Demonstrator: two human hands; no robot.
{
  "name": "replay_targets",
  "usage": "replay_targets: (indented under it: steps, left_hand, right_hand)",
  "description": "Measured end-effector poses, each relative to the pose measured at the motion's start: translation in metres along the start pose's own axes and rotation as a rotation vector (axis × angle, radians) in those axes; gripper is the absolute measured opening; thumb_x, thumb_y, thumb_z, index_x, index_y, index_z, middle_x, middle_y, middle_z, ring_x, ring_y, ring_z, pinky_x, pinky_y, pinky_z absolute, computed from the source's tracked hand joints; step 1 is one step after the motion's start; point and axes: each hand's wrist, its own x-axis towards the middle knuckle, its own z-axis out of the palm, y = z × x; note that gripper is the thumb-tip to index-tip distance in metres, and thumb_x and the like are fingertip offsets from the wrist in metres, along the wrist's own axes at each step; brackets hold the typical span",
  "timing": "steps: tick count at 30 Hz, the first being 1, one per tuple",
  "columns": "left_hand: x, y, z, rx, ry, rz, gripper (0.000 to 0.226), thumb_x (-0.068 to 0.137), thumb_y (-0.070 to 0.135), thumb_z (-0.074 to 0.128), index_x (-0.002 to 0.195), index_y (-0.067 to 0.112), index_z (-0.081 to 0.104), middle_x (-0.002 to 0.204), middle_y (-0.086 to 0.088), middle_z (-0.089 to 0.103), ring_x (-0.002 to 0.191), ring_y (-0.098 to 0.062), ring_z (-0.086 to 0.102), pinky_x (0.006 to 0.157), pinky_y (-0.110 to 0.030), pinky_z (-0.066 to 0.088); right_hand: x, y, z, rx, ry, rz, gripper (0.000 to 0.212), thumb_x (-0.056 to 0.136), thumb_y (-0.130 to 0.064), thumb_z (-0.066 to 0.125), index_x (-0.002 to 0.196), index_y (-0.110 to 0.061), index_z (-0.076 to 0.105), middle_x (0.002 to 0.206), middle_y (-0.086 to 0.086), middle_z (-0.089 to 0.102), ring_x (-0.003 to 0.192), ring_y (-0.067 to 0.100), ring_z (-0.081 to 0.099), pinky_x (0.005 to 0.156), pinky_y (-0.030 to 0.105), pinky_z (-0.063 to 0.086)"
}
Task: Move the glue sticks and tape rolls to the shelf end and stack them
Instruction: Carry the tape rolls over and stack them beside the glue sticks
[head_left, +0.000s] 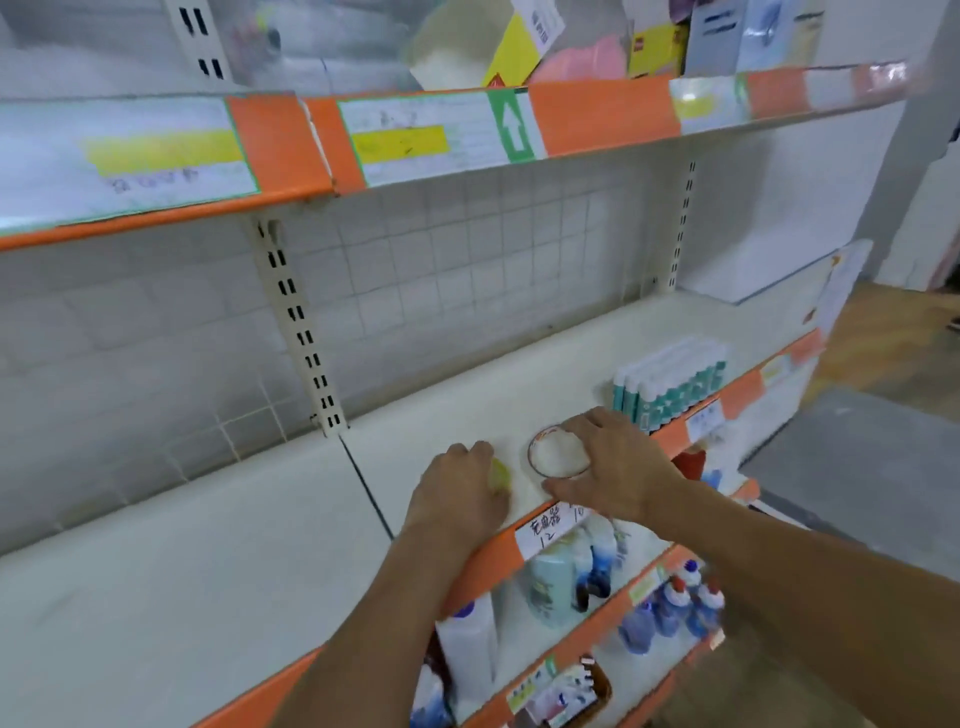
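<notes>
A clear tape roll (558, 457) lies flat on the white shelf (208, 561) near its front edge. My right hand (618, 467) grips it, thumb at the near side and fingers over the far rim. Just left of it, my left hand (460, 488) curls over a yellowish tape roll (500, 475), which is mostly hidden under the fingers. A block of white and teal glue sticks (670, 384) stands stacked at the front edge, a little to the right of my right hand.
An upper shelf (291, 150) with orange trim and price labels overhangs. A white box (769, 270) stands at the far right end of the shelf. Lower shelves hold bottles (561, 577). A slotted upright (301, 332) runs up the back wall.
</notes>
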Motion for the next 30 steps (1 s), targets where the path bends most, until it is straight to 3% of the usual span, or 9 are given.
replay_targets:
  steps: [5,8,11,14,20,30]
  left_hand:
    - [0.009,0.023,0.013,0.03,0.02,-0.136,0.032,0.083,0.032,0.049,0.11,0.017,0.057,0.106,-0.005,0.061,0.099,-0.028,0.059,0.078,-0.035,0.049]
    - [0.009,0.033,0.013,-0.031,0.03,-0.204,0.041,0.084,0.035,0.045,0.117,0.016,0.058,0.113,-0.007,0.062,0.103,-0.029,0.059,0.084,-0.036,0.051]
    - [0.009,0.038,0.009,-0.102,0.02,-0.248,0.047,0.086,0.033,0.065,0.128,0.017,0.055,0.116,-0.009,0.061,0.11,-0.028,0.058,0.091,-0.034,0.048]
    - [0.011,0.04,0.008,-0.15,-0.004,-0.267,0.057,0.083,0.036,0.072,0.134,0.02,0.052,0.122,-0.006,0.06,0.113,-0.024,0.057,0.092,-0.03,0.044]
    - [0.011,0.046,0.008,-0.184,-0.003,-0.263,0.058,0.083,0.032,0.075,0.135,0.02,0.052,0.126,-0.004,0.06,0.112,-0.022,0.057,0.093,-0.03,0.047]
    - [0.003,0.042,0.01,-0.186,0.024,-0.277,0.061,0.082,0.039,0.074,0.135,0.019,0.051,0.128,-0.001,0.06,0.116,-0.02,0.056,0.094,-0.027,0.044]
  right_hand:
    - [0.016,0.029,-0.006,0.091,-0.029,-0.036,0.08,0.08,-0.056,0.071,0.143,-0.016,0.042,0.135,0.005,0.046,0.129,0.023,0.042,0.107,0.033,0.038]
    - [0.023,0.036,-0.003,0.131,-0.046,-0.055,0.081,0.078,-0.057,0.072,0.142,-0.017,0.043,0.135,0.004,0.047,0.129,0.022,0.041,0.106,0.036,0.04]
    - [0.027,0.039,-0.001,0.16,-0.069,-0.078,0.078,0.079,-0.052,0.073,0.142,-0.016,0.042,0.133,0.004,0.047,0.126,0.022,0.042,0.103,0.035,0.04]
    - [0.028,0.044,0.0,0.196,-0.096,-0.053,0.076,0.079,-0.048,0.074,0.14,-0.016,0.042,0.129,0.004,0.047,0.122,0.022,0.043,0.1,0.035,0.041]
    - [0.036,0.043,-0.005,0.189,-0.201,0.013,0.08,0.077,-0.049,0.076,0.138,-0.012,0.038,0.128,0.01,0.047,0.118,0.027,0.047,0.098,0.041,0.046]
    - [0.035,0.04,-0.001,0.197,-0.184,0.039,0.082,0.074,-0.047,0.076,0.136,-0.007,0.04,0.123,0.01,0.049,0.112,0.026,0.049,0.089,0.035,0.046]
